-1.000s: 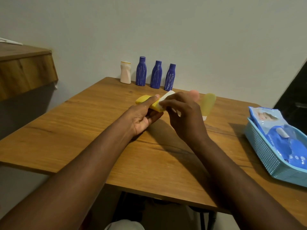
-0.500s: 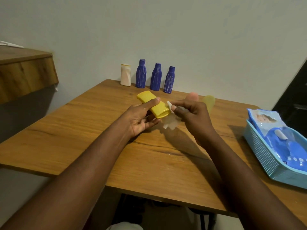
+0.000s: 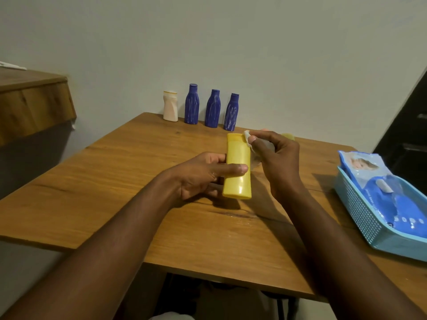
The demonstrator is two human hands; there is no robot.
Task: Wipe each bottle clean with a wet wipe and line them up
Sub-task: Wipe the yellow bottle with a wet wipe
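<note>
My left hand (image 3: 203,175) grips a yellow bottle (image 3: 238,155) just above the table, its long axis pointing away from me. My right hand (image 3: 276,158) pinches a white wet wipe (image 3: 248,138) against the bottle's far right edge. Along the wall at the table's back stand a cream bottle (image 3: 170,109) and three dark blue bottles (image 3: 191,103) (image 3: 212,108) (image 3: 231,112) in a row. Behind my right hand, part of a pale yellow-green bottle (image 3: 287,135) shows; the rest of it is hidden.
A light blue basket (image 3: 360,213) sits at the right edge of the wooden table (image 3: 115,181), holding a blue pack of wet wipes (image 3: 379,181). A wooden shelf (image 3: 34,105) juts from the left wall. A dark door is at the far right.
The yellow bottle has turned from lying slantwise to pointing straight away from me, and my left hand has shifted to grip its middle. My right hand has moved the wipe up to the bottle's far end.
</note>
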